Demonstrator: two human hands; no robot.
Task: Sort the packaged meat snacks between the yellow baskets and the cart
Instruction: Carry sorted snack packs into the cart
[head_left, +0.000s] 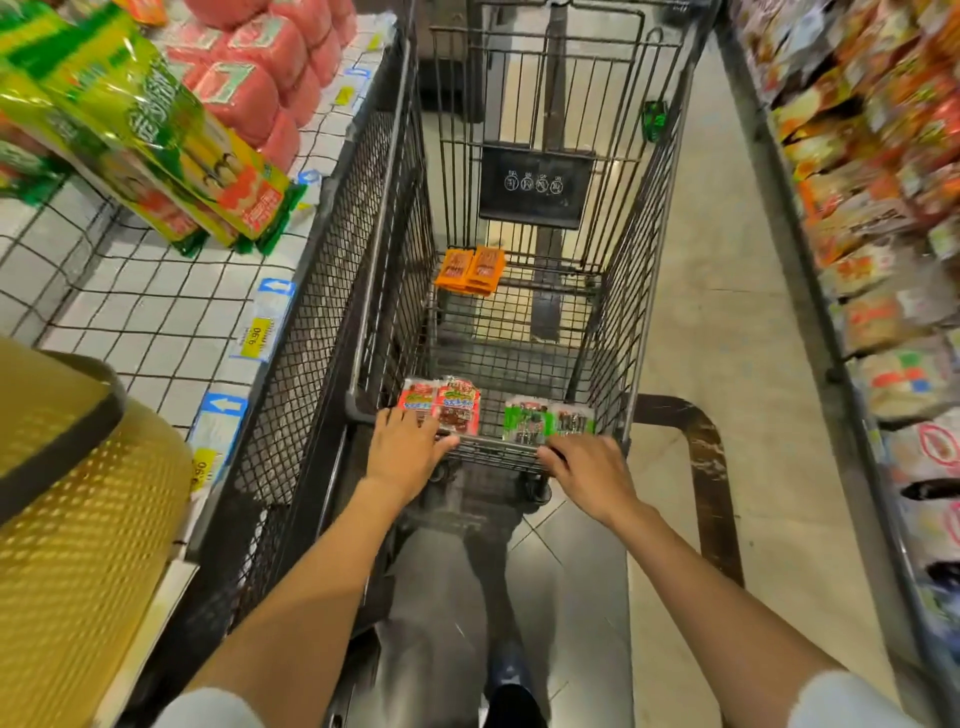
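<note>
Both hands are at the near rim of the cart (498, 447).
- Left hand (410, 447): fingers mostly straight, laid over the rim onto the edge of the red packs (441, 402), thumb along the wire. It grips nothing.
- Right hand (587, 467): fingers curled over the rim just beside the green packs (548, 421). It looks to be holding wire, not a pack.
- Orange packs (470, 270) lie at the far end of the cart floor, well apart from the others.
- Yellow basket (78, 493) sits to your left, beside the cart.

My read is that you're about to pick a near pack.
- Steady the cart with the right hand. The tile floor (727, 312) looks smooth, so the cart will likely roll.
- Slide the left fingers under one red pack, thumb on top, and take one only.
- Lift straight up to clear the side wall before you swing left.

Materials:
- The packs are flat and rectangular in glossy film, so probably slippery and a bit floppy. Grip across the flat face, not a corner.
- The cart floor is open wire grid, and sealed edges could snag in it.
- The basket is perforated rigid plastic with a dark rim band, so packs should drop in fine.
</note>
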